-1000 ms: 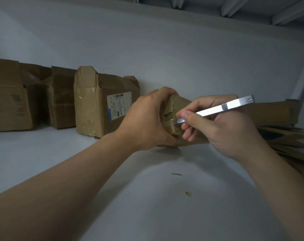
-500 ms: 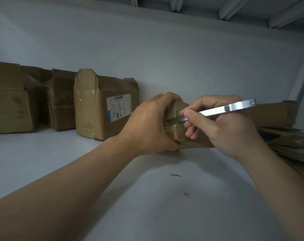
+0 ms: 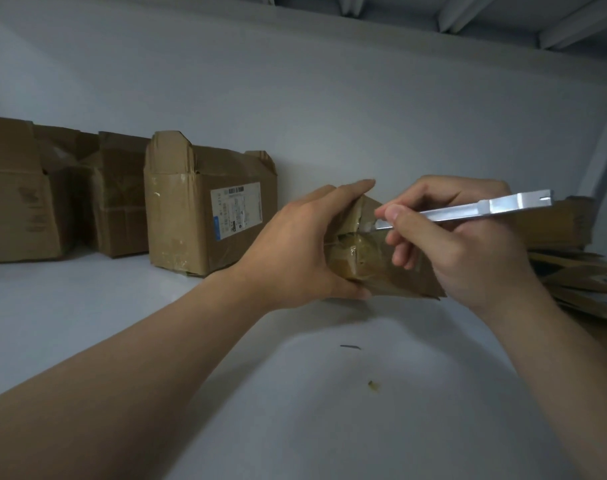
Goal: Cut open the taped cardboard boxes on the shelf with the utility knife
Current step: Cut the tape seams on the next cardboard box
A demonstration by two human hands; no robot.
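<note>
A small brown cardboard box (image 3: 368, 261) wrapped in shiny tape sits on the white shelf (image 3: 226, 393) in the middle of the head view. My left hand (image 3: 295, 251) grips its left end, fingers over the top and thumb beneath. My right hand (image 3: 458, 237) pinches a silver utility knife (image 3: 468, 211) like a pen. The knife's tip rests on the tape seam at the box's near top edge. My right hand hides the right part of the box.
A larger box (image 3: 205, 209) with a white label stands behind on the left, against the wall. Further left stand two more boxes (image 3: 18, 195) with raised flaps. Flattened cardboard (image 3: 586, 278) is piled at the right. Small scraps (image 3: 373, 384) lie on the shelf in front.
The knife tip has slid a little up and to the right along the seam. My left fingers now lie straighter over the box top.
</note>
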